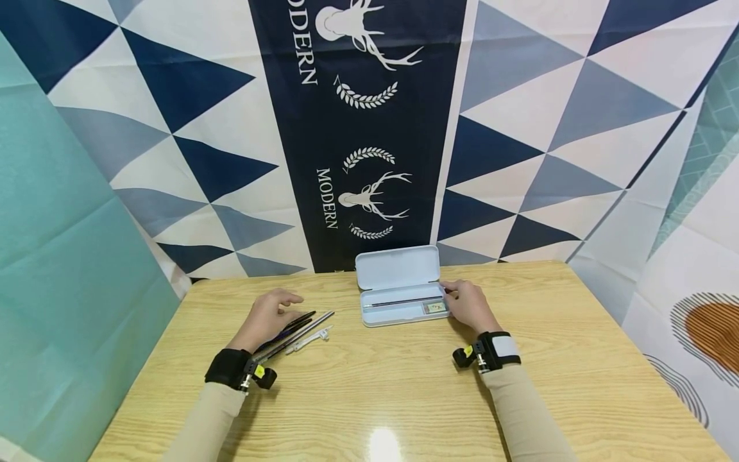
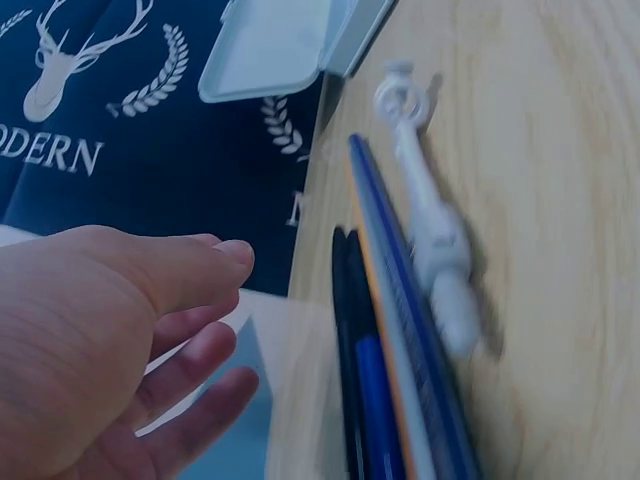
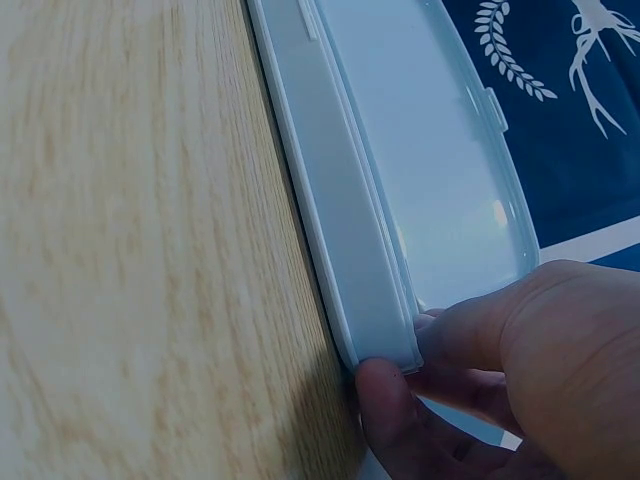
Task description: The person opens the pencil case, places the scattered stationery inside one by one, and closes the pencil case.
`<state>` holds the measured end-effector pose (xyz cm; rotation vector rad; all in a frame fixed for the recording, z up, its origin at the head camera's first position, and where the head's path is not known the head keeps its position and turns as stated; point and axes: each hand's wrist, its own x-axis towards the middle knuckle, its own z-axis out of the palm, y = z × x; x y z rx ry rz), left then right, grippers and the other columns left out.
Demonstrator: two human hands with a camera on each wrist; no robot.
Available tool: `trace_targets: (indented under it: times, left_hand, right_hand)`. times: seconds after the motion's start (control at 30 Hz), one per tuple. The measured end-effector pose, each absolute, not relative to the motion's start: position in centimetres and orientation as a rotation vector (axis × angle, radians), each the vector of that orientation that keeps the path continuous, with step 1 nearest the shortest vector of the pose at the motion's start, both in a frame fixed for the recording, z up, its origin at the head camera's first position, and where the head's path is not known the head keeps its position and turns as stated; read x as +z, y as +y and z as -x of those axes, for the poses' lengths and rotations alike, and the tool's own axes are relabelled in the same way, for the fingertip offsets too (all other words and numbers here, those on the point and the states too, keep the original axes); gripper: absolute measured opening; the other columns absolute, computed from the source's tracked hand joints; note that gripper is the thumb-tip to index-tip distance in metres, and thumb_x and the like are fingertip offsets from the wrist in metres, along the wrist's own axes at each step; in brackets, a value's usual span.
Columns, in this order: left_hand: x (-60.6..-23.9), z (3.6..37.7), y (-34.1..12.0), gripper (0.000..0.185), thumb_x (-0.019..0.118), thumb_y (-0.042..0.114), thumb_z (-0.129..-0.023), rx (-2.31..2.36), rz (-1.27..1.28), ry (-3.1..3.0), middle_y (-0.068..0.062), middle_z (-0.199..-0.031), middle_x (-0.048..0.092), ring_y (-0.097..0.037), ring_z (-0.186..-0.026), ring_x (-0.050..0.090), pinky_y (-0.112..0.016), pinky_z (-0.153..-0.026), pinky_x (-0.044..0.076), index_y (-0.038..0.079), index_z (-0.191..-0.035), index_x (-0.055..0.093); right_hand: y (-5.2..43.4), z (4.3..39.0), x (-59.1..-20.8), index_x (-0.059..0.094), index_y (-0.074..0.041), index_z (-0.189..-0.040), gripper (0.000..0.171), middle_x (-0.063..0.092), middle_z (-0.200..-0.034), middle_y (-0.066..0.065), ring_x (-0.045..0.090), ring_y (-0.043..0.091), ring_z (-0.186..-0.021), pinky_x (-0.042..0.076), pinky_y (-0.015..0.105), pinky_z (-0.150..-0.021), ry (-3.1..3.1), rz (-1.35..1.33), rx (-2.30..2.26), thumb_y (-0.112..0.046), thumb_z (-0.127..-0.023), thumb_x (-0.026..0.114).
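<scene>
An open light blue pencil case (image 1: 398,314) stands at the back of the table, its lid (image 1: 398,268) tipped up. Inside lie one slim pencil (image 1: 398,301) and what looks like a small eraser (image 1: 434,308) in the right compartment. My right hand (image 1: 469,305) grips the case's right end, thumb at the rim and fingers outside. My left hand (image 1: 268,317) hovers beside a loose bundle of pens (image 2: 368,390) and pencils (image 2: 405,310), fingers loosely bent and holding nothing. A white drawing compass (image 2: 435,240) lies just right of the bundle.
A wooden table (image 1: 369,378) carries everything. Behind it hangs a patterned cloth (image 1: 369,128) close to the case's lid, and a teal cloth (image 1: 69,289) borders the left side.
</scene>
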<state>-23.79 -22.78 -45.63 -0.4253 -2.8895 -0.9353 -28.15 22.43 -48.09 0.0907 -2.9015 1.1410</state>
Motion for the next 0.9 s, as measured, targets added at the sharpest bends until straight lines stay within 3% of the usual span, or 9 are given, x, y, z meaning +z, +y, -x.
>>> trace_targets:
  times: [0.37, 0.63, 0.9]
  left_hand:
    - [-45.0, 23.2, -25.3, 0.032, 0.075, 0.004, -0.106, -0.937, 0.398, -2.93, -0.024, -0.142, 0.073, -0.045, -0.128, 0.07, -0.054, -0.105, 0.065, 0.001, -0.137, 0.078]
    - [-43.6, 23.1, -26.6, 0.038, 0.072, 0.007, -0.108, -1.024, 0.493, -3.033, -0.029, -0.147, 0.069, -0.048, -0.128, 0.067, -0.057, -0.103, 0.062, -0.001, -0.145, 0.072]
    - [-43.2, 23.0, -26.8, 0.031, 0.067, -0.007, -0.101, -1.03, 0.528, -3.112, -0.027, -0.131, 0.074, -0.036, -0.11, 0.072, -0.049, -0.093, 0.064, -0.003, -0.13, 0.076]
  right_hand:
    - [22.5, 28.4, -48.2, 0.067, 0.004, -0.151, 0.042, 0.067, -0.145, 0.04, 0.07, 0.016, -0.072, 0.055, 0.023, -0.057, -2.899, -0.078, 1.153, -0.002, -0.11, 0.062]
    - [22.5, 28.3, -48.2, 0.067, 0.005, -0.151, 0.042, 0.066, -0.145, 0.041, 0.072, 0.015, -0.071, 0.056, 0.023, -0.057, -2.9, -0.095, 1.138, -0.001, -0.11, 0.063]
    - [22.4, 28.2, -48.2, 0.067, 0.006, -0.15, 0.041, 0.068, -0.142, 0.041, 0.075, 0.024, -0.085, 0.058, 0.024, -0.058, -2.895, -0.109, 1.132, -0.001, -0.11, 0.064]
